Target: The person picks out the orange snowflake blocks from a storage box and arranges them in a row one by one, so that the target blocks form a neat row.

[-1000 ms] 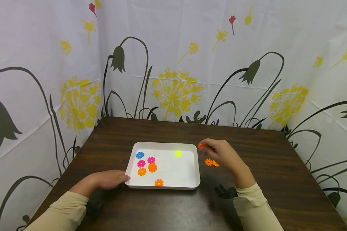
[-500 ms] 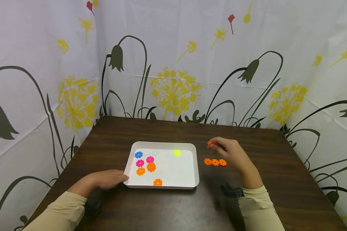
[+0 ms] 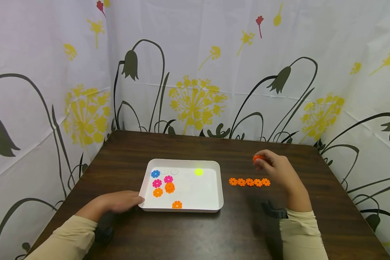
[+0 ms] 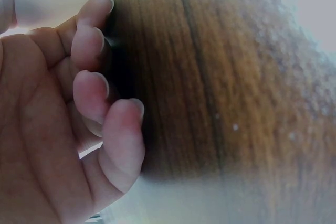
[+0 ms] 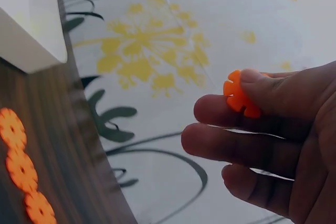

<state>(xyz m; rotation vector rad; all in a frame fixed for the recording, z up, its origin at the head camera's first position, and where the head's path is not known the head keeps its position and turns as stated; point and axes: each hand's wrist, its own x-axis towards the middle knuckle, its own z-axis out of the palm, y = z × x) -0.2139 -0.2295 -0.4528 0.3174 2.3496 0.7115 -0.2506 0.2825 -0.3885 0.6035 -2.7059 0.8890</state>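
Observation:
In the head view, my left hand (image 3: 121,201) grips the white tray (image 3: 195,210) at its near left corner, thumb over the rim. The left wrist view shows that hand's fingers (image 4: 122,145) curled, close to the wooden tabletop. My right hand (image 3: 279,171) is raised over the table, right of the tray. Between thumb and index finger it pinches orange notched flower discs (image 5: 239,97); cannot tell how many. Below it, a straight row of several orange flower discs (image 3: 249,182) lies on the table, neighbours touching or nearly so.
Inside the tray are a blue disc (image 3: 155,174), pink discs (image 3: 157,183), orange discs (image 3: 157,192), pale clear discs (image 3: 173,172) and a yellow-green disc (image 3: 199,172). The dark wooden table (image 3: 195,234) ends at a flower-printed curtain (image 3: 195,54).
My right hand has moved right, away from the tray, with orange in its pinch. The row of orange discs beneath it shows longer to the right. The left hand stays on the tray.

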